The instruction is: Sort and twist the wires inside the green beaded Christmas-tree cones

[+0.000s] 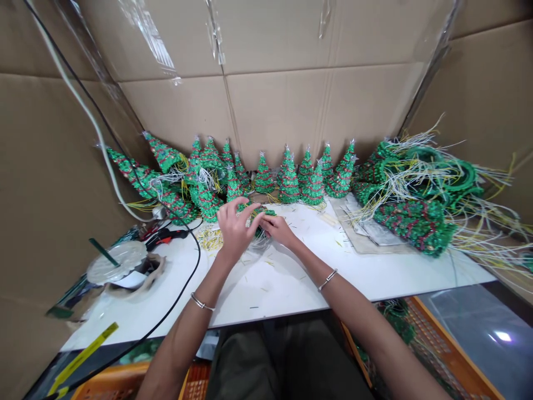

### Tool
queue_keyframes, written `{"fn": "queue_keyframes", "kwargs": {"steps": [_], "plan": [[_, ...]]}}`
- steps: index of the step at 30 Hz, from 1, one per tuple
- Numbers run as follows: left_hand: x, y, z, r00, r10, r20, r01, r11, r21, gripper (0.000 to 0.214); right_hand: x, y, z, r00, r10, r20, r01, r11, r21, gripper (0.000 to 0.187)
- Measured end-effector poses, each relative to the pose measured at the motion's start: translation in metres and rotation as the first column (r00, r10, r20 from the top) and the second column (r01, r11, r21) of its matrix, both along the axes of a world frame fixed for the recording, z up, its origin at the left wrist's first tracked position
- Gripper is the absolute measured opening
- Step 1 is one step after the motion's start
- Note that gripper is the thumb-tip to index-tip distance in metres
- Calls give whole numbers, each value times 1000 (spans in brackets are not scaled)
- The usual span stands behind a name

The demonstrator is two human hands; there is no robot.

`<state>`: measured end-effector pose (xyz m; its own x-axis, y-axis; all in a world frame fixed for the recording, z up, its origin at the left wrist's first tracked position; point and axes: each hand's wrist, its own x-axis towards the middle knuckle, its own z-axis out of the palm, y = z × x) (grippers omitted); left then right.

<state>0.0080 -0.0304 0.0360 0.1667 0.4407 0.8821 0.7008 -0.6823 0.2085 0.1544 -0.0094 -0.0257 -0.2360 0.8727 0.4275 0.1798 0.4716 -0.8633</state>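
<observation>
The left hand (235, 230) and right hand (278, 229) meet near the middle of the white table (275, 294), both closed narrowly on a small green tree (262, 221), its body mostly hidden by the fingers, with thin wires showing beneath it. The left hand's fingers curl over the top, and the right hand grips from the other side. A silver bangle (327, 279) circles the right wrist, and another (202, 302) circles the left. Yellow wire snippets (210, 240) are scattered just beside the left hand. Along the back edge of the table stands a row of cone-shaped green-and-red trees (287, 180), some tipped over at the left corner, where a black cable (195, 261) crosses them and runs down past the left forearm. A white cable (97, 139) hangs along the cardboard wall (275, 111). At the right end, a heap of flattened green trees (416, 225) trails white and yellow wires beside papers (370, 228) on a brown mat (387, 249). Near the left edge lie a red-and-black tool (164, 239) and a clear round lid (119, 261). A yellow strip (83, 355) below carries markings too small to read, and an orange crate (441, 344) sits beneath the table.
</observation>
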Motion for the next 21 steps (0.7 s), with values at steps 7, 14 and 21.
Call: {"fn": "queue_keyframes", "kwargs": {"steps": [7,14,21], "plan": [[11,-3,-3,981,-74,181,81,996,-33,15,2,1,-1,999,-1,40,0,999,38,42],[1,-6,18,938,12,347,-36,997,61,21,5,1,-4,999,-2,39,3,1000,-12,41],[42,-15,4,977,-85,-197,118,979,164,13,-29,-1,5,882,-381,278,305,910,280,33]]}}
